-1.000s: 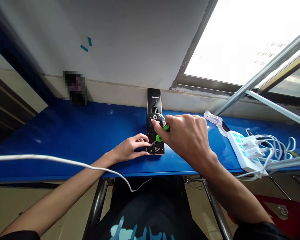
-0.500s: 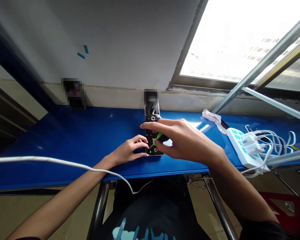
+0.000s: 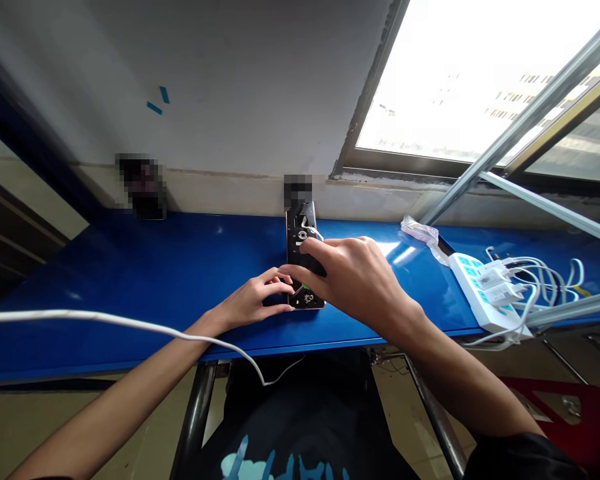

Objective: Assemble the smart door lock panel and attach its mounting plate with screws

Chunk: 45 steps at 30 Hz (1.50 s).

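A narrow black device [image 3: 295, 252] with exposed metal parts and a white wire lies lengthwise on the blue table [image 3: 180, 267]. My left hand [image 3: 255, 299] rests at its lower left edge, with fingertips on the device near the tip of a screwdriver. My right hand [image 3: 347, 270] is over the device, fingers wrapped round the screwdriver [image 3: 306, 287], whose green part shows below the fingers. Most of its handle is hidden by the hand.
A white power strip [image 3: 473, 293] with chargers and tangled white cables is at the right. Clear plastic wrapping [image 3: 423, 235] lies near the wall. A white cable [image 3: 130, 325] crosses over my left forearm. Metal bars slant at the right.
My right hand has changed its hold on the screwdriver, its fingers now lower and covering more of the green part. The view has shifted slightly. My left hand stays at the device.
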{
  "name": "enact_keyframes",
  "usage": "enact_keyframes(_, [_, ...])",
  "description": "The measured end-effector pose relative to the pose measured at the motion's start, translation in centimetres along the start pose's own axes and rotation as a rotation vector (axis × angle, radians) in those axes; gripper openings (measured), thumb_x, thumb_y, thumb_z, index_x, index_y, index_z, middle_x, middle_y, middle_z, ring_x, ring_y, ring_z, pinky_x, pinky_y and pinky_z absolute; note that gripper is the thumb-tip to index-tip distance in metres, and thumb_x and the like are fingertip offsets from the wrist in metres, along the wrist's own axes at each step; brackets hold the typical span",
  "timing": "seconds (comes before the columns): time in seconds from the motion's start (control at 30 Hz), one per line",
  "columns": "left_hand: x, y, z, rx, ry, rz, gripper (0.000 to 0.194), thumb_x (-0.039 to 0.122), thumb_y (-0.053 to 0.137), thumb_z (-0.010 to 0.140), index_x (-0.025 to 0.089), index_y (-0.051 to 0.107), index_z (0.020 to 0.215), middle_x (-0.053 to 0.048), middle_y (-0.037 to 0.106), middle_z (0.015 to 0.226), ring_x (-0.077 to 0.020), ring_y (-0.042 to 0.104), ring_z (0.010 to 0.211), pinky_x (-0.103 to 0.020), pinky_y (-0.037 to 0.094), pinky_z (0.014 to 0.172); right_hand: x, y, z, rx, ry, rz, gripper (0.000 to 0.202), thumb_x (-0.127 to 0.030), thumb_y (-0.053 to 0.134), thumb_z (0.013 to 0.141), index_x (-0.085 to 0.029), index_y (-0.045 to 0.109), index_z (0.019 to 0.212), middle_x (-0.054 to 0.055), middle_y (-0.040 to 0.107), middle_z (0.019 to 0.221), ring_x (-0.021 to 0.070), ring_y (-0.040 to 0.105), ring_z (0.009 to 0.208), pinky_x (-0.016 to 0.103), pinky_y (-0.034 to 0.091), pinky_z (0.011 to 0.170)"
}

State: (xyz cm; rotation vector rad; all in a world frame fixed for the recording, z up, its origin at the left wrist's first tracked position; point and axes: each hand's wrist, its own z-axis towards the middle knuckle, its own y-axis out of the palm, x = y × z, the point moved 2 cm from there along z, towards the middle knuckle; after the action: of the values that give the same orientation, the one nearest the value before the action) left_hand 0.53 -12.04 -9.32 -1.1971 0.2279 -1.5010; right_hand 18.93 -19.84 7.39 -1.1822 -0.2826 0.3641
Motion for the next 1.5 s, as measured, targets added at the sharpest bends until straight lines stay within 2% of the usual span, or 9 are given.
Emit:
enact_keyframes(0.1, [0.4,-0.3,0.2,-0.001,-0.004,-0.005,0.031,0.037,0.074,0.095,0.022,0.071,0.122,-0.010,0.064,0.129,-0.0274,0.067,0.119,-0.040,0.061,0.098,-0.4,-0.7,0.0,-0.107,-0.169,0.162,0.025,-0.026,0.052,0.106,-0.017,0.067,0.124,0.005,0.073,0.089,0.0152,0.062,0.071,0.029,0.035,0.060])
enact_keyframes(0.2, [0.8,-0.5,0.4,0.012,-0.013,-0.004,0.034,0.039,0.074,0.094,0.021,0.071,0.123,-0.011,0.064,0.128,-0.0282,0.067,0.117,-0.041,0.062,0.094,-0.5,-1.2,-0.1,-0.163,-0.294,0.282,0.046,-0.009,0.053,0.100,-0.024,0.056,0.144,0.006,0.071,0.107,0.0148,0.064,0.084,0.027,0.039,0.066])
enact_keyframes(0.37, [0.5,-0.3,0.3,-0.007,-0.019,-0.013,0.034,0.040,0.075,0.095,0.022,0.070,0.124,-0.011,0.063,0.132,-0.0282,0.065,0.123,-0.042,0.059,0.102,-0.1,-0.9,0.2,-0.086,-0.172,0.201,0.025,-0.030,0.057,0.104,-0.020,0.073,0.119,0.006,0.074,0.096,0.0165,0.066,0.078,0.029,0.040,0.066])
enact_keyframes(0.7, [0.4,-0.2,0.0,-0.021,-0.058,0.007,0.031,0.039,0.070,0.098,0.023,0.071,0.124,-0.011,0.061,0.131,-0.0247,0.068,0.110,-0.038,0.061,0.093,-0.7,0.1,-0.2,0.026,0.155,-0.047,0.050,-0.058,0.051,0.104,-0.014,0.074,0.097,0.005,0.068,0.060,0.0176,0.061,0.052,0.029,0.028,0.053])
enact_keyframes(0.83, [0.5,-0.3,0.2,-0.018,-0.052,0.008,0.031,0.037,0.071,0.097,0.023,0.070,0.125,-0.011,0.061,0.132,-0.0258,0.067,0.113,-0.040,0.061,0.096,-1.0,-0.2,-0.3,-0.050,-0.082,0.127,0.025,-0.031,0.052,0.107,-0.016,0.069,0.118,0.008,0.076,0.087,0.0170,0.066,0.069,0.028,0.035,0.058])
enact_keyframes(0.97, [0.6,-0.4,0.3,-0.012,-0.053,0.008,0.029,0.035,0.070,0.097,0.023,0.070,0.124,-0.011,0.060,0.133,-0.0254,0.067,0.112,-0.040,0.062,0.094,-0.6,-0.7,-0.1,-0.115,-0.204,0.278,0.035,-0.011,0.049,0.099,-0.019,0.064,0.129,0.008,0.073,0.100,0.0153,0.063,0.078,0.027,0.040,0.066])
enact_keyframes(1.1, [0.6,-0.4,0.2,-0.023,-0.048,-0.005,0.028,0.035,0.069,0.098,0.023,0.070,0.124,-0.011,0.059,0.134,-0.0251,0.067,0.115,-0.040,0.061,0.097,-0.1,-0.7,0.1,-0.102,-0.196,0.312,0.038,-0.012,0.055,0.094,-0.022,0.067,0.127,0.005,0.072,0.099,0.0142,0.062,0.077,0.026,0.039,0.065])
enact_keyframes(1.33, [0.8,-0.3,0.1,-0.028,-0.054,0.000,0.025,0.032,0.062,0.103,0.024,0.071,0.124,-0.010,0.058,0.133,-0.0207,0.068,0.105,-0.036,0.061,0.091,-0.4,0.4,-0.4,0.054,0.082,0.044,0.037,-0.046,0.053,0.105,-0.015,0.074,0.107,0.006,0.073,0.066,0.0180,0.063,0.055,0.029,0.031,0.056])
enact_keyframes(1.5, [1.3,-0.5,0.3,-0.040,-0.057,-0.026,0.026,0.028,0.063,0.101,0.023,0.070,0.125,-0.011,0.058,0.135,-0.0230,0.067,0.110,-0.037,0.060,0.094,-0.7,0.1,-0.7,0.004,-0.031,0.149,0.028,-0.032,0.052,0.106,-0.017,0.068,0.123,0.008,0.077,0.086,0.0158,0.065,0.063,0.028,0.039,0.060])
